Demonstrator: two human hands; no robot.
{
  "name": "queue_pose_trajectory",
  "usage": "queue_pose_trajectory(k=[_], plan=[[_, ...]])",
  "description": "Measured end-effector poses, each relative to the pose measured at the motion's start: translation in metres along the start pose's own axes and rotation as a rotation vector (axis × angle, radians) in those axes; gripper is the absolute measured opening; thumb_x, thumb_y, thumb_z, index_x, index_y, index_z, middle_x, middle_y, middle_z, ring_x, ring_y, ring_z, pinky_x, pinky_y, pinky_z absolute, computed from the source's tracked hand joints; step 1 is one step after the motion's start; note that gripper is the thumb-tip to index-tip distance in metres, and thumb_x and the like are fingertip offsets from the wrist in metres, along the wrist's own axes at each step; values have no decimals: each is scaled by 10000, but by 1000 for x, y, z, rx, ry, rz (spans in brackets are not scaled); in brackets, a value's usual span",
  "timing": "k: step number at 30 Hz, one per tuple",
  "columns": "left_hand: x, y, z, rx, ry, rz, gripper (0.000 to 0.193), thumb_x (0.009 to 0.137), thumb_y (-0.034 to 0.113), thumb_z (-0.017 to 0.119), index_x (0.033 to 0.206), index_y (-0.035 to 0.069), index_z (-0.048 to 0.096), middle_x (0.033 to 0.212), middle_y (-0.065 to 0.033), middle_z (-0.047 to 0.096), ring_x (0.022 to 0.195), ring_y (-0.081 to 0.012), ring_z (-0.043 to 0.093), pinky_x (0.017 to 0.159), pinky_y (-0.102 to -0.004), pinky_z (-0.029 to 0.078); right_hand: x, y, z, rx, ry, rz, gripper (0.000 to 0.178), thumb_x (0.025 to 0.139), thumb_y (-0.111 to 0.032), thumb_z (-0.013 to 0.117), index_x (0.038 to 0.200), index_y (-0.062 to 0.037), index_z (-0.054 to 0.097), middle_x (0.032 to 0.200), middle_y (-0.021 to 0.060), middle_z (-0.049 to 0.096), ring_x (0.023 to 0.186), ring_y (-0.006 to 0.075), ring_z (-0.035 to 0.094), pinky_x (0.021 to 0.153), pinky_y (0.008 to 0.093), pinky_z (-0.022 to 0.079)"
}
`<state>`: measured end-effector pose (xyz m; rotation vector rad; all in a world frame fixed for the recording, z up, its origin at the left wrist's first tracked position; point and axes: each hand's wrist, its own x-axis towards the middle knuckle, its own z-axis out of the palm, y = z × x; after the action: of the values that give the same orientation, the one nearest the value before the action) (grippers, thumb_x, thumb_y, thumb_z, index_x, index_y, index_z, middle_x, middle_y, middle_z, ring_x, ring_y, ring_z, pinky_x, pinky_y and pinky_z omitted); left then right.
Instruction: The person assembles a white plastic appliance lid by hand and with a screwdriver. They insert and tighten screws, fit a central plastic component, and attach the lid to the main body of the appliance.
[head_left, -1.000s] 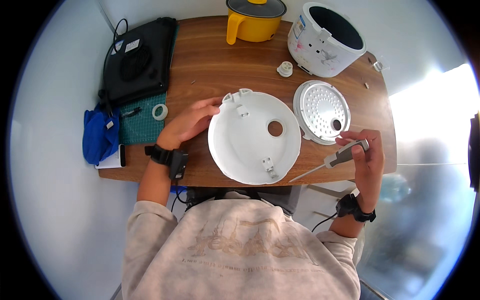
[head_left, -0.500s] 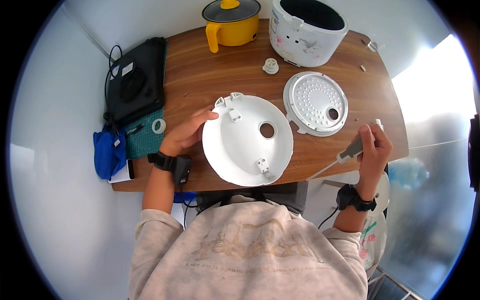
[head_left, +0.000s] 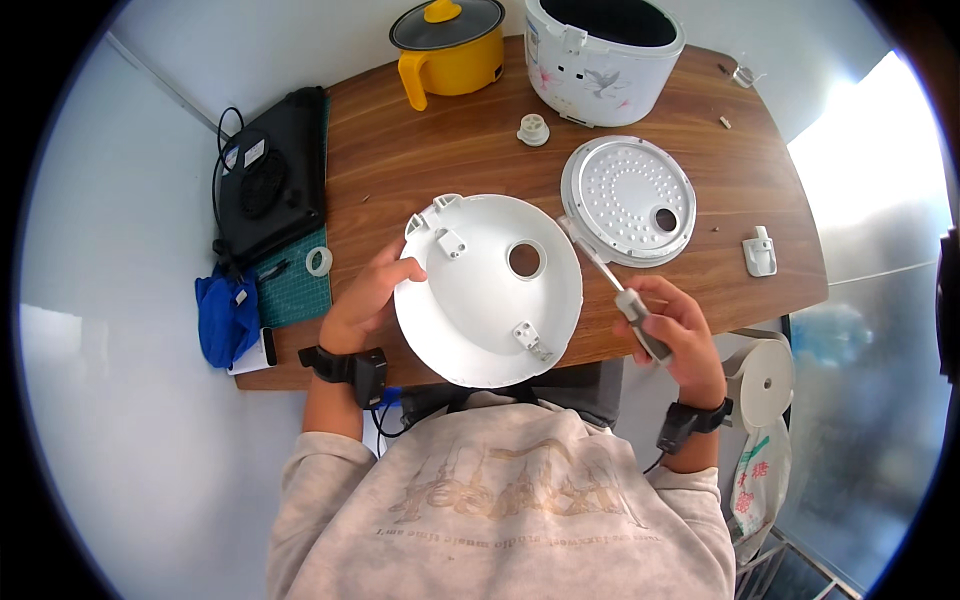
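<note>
Here, a person sits at a wooden desk (head_left: 430, 145), whose near edge runs beneath the lower rim of a round white shell (head_left: 470, 320). The shell rests in the left of the hands (head_left: 368, 295), tilted slightly, its hollow side up; that thumb presses inside the rim. Just beside it on the right lies a dimpled metal disc (head_left: 620, 190), leaving only a narrow gap between the two rims. Wider stretches of wood separate the shell from a green mat (head_left: 300, 292) on the left and from a white cap (head_left: 533, 130) beyond it. A small white clip (head_left: 761, 253) lies near the desk's curved right edge.

Half a second earlier, the right hand (head_left: 678, 330) was farther right and its screwdriver (head_left: 643, 320) aimed toward the near edge; now it has swung inward, its shaft slanting up toward that gap. The clip shows whole where that hand was. The shell is turned slightly anticlockwise.

The right hand is closed around the screwdriver's handle. The left is partly curled, its fingertips hidden beneath the shell. The tool's tip blends into pale plastic, so I cannot tell whether it touches anything. A flowered white cooker body (head_left: 600, 85) is cut off at the top, and glare washes out the far right.
</note>
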<state>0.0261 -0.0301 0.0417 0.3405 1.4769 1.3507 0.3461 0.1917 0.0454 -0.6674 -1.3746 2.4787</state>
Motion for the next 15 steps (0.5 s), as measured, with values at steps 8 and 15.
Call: queue_pose_trajectory(k=[8,15], plan=[[-16,-4,17,-78,66,101,665,866,135,611,1482,-3,400,1341,-145,566,1230,-248,556,1036,-362,448,11,6,54,-808,129,-327,330,849,-48,671,1179,-43,684,862,56,705,636,84,558,588,240,460],[-18,-7,19,-63,76,136,701,868,160,608,1510,18,366,1336,-158,585,1190,-254,605,1002,-356,495,17,-1,74,-893,137,-274,327,832,-52,693,1158,-56,715,863,123,731,615,110,595,624,258,498]])
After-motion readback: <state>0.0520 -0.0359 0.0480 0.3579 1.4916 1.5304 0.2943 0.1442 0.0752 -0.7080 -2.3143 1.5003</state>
